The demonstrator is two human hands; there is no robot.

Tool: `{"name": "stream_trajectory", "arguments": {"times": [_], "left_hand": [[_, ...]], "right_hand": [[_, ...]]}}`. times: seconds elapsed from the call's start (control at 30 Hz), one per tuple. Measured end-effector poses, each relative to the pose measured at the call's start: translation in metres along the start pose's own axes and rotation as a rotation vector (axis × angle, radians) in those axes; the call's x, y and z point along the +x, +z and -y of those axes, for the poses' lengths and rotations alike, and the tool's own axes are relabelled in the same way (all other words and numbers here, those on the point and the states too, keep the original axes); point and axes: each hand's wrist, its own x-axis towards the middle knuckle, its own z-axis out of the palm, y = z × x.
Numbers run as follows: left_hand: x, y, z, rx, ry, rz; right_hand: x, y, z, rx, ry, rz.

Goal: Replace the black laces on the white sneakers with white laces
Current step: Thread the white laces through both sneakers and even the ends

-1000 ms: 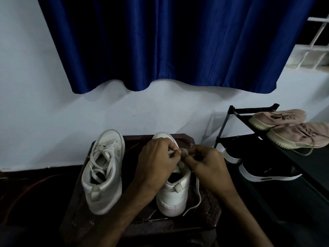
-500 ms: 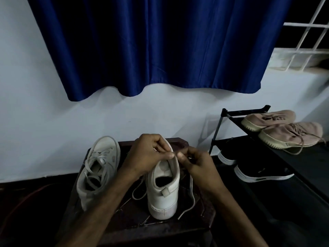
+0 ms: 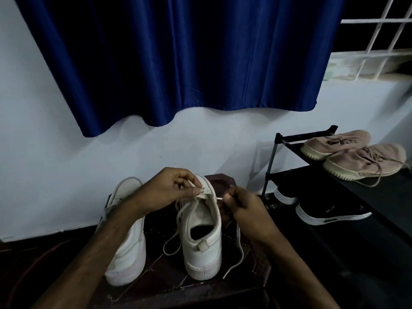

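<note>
Two white sneakers stand heel-toward-me on a dark wooden stool [image 3: 223, 293]. The right sneaker [image 3: 204, 248] carries a white lace [image 3: 178, 228] through its front eyelets, with loose ends hanging down both sides. My left hand [image 3: 169, 190] pinches the lace at the front eyelets. My right hand [image 3: 243, 202] pinches the lace's tip just to the right of the shoe. The left sneaker [image 3: 128, 253] is laced in white and partly hidden by my left forearm. No black lace can be seen.
A black shoe rack [image 3: 289, 139] stands at the right with two pink-beige sneakers [image 3: 361, 163] on top and black shoes [image 3: 330, 212] below. A blue curtain [image 3: 178, 63] hangs on the white wall behind. A barred window [image 3: 379, 41] is at upper right.
Both hands have moved apart, the right one drawing the lace tip out to the right of the shoe. The view has tilted upward slightly.
</note>
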Motion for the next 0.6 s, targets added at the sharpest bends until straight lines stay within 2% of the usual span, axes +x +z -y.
{"name": "stream_trajectory", "arguments": {"times": [0.23,0.47,0.6], "left_hand": [[0.010,0.010,-0.003,0.227,0.053,-0.072],[0.013,0.029,-0.016,0.327,0.129,-0.081],[0.000,0.049,-0.009,0.301,0.126,-0.216]], "right_hand": [[-0.002,-0.006,0.002,-0.118,0.018,0.165],[-0.001,0.006,0.007,-0.289,-0.260,0.030],[-0.004,0.004,0.004,-0.339,-0.290,-0.039]]}}
